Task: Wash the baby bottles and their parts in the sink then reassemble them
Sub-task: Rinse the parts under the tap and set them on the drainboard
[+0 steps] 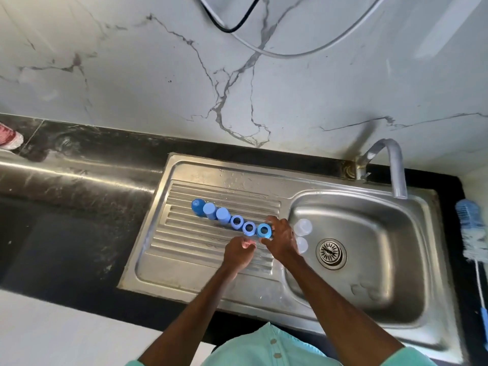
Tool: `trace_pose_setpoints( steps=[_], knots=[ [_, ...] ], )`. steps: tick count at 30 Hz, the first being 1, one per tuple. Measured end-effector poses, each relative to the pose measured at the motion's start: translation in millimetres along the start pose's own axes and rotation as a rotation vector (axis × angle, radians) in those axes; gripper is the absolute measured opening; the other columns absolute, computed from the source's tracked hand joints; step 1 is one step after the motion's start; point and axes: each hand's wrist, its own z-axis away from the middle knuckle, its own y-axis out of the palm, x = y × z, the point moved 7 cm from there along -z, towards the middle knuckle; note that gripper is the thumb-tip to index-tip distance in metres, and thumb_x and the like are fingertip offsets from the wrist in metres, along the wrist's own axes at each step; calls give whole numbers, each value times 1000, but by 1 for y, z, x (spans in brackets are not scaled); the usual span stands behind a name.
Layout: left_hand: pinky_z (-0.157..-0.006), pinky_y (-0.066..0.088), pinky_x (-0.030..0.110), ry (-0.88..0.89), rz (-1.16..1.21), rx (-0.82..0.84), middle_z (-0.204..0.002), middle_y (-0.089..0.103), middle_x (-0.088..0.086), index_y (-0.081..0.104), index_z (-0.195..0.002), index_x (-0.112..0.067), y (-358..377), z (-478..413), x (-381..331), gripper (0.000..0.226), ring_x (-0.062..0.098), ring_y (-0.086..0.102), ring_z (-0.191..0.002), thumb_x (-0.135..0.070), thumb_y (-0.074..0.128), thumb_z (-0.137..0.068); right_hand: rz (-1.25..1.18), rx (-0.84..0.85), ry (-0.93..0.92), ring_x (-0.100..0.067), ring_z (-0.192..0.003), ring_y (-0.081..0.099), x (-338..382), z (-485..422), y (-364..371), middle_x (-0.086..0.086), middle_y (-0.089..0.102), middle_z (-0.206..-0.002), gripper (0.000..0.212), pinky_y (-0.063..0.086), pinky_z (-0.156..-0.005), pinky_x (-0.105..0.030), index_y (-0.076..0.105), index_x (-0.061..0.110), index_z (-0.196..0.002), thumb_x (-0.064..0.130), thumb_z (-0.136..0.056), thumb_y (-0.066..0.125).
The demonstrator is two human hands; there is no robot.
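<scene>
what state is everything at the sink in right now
tap, off
rightmost blue ring, standing, pinched by right hand
other five blue parts, standing in a row, untouched
clear parts, loose, unassembled
bottle brush, lying unused
left hand, curled, contents unclear

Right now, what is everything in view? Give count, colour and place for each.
caps: 3, blue, left end of a row on the drainboard
rings: 3, blue, right end of that row
clear parts: 2, clear, at the basin's left edge
sink: 1, steel, set in the counter
drain: 1, steel, basin floor
tap: 1, grey, behind the basin
brush: 1, blue and white, right of the sink
cables: 2, black and white, on the marble wall
pink thing: 1, far left, cut off
left hand: fingers curled, over the drainboard; contents unclear
right hand: grips the end ring
</scene>
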Motion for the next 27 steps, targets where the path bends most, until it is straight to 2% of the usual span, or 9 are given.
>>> trace_pose_setpoints(
  steps=[3,6,9,13,18,20,22,25,27],
  knots=[
    [-83,42,28,48,-88,8,-111,75,7,76,-107,-9,7,2,-8,30,24,67,-109,-27,53,-102,-115,-34,1,-19,-92,65,-6,2,-8,-4,63,-106,75,59,-84,-39,59,17,-139,10,-72,92],
    [-78,44,28,102,-152,21,-105,76,4,75,-99,-11,19,2,-16,29,23,69,-103,-30,53,-101,-137,-95,-9,-13,-82,63,-15,13,-27,1,66,-97,76,55,-76,-27,62,15,-136,10,-68,94],
    [-81,48,30,172,-188,28,-106,77,4,76,-102,-13,32,7,-37,26,21,69,-102,-30,56,-99,-129,-196,-8,-12,-78,64,-34,30,-52,4,68,-93,65,54,-73,-26,66,10,-125,10,-67,95],
    [-86,57,30,234,-109,79,-103,78,-4,78,-101,-18,59,17,-66,19,13,72,-96,-27,62,-95,-123,-332,38,-18,-73,68,-70,57,-92,-4,73,-89,53,57,-72,-31,69,7,-114,6,-67,93],
    [-88,58,28,332,-137,150,-102,79,-8,79,-98,-23,102,31,-108,18,7,72,-92,-26,62,-94,-88,-443,171,-20,-78,68,-129,90,-139,-6,76,-92,29,49,-74,-23,74,10,-100,1,-74,84],
    [-88,58,31,376,-162,182,-100,79,-6,80,-93,-22,121,33,-123,20,10,72,-93,-26,60,-91,-48,-433,235,-25,-77,72,-158,99,-152,-8,78,-90,22,52,-73,-24,77,9,-92,-5,-75,79],
    [-86,59,35,409,-188,207,-97,79,-6,79,-91,-24,140,33,-138,17,11,72,-92,-26,62,-90,-42,-401,334,-28,-78,74,-201,104,-164,-8,79,-87,27,55,-73,-27,79,12,-83,-11,-73,69],
    [-90,59,37,447,-252,216,-102,79,-7,78,-92,-25,162,33,-157,15,15,73,-97,-22,64,-90,-34,-312,454,-22,-79,74,-256,106,-175,3,75,-87,33,56,-76,-26,72,29,-72,-2,-68,63],
    [-92,58,37,438,-298,215,-105,78,-7,78,-94,-26,173,32,-165,17,17,73,-101,-21,62,-90,38,-211,497,-27,-88,74,-284,99,-169,2,73,-91,28,54,-78,-25,68,29,-73,2,-70,65]
  ],
)
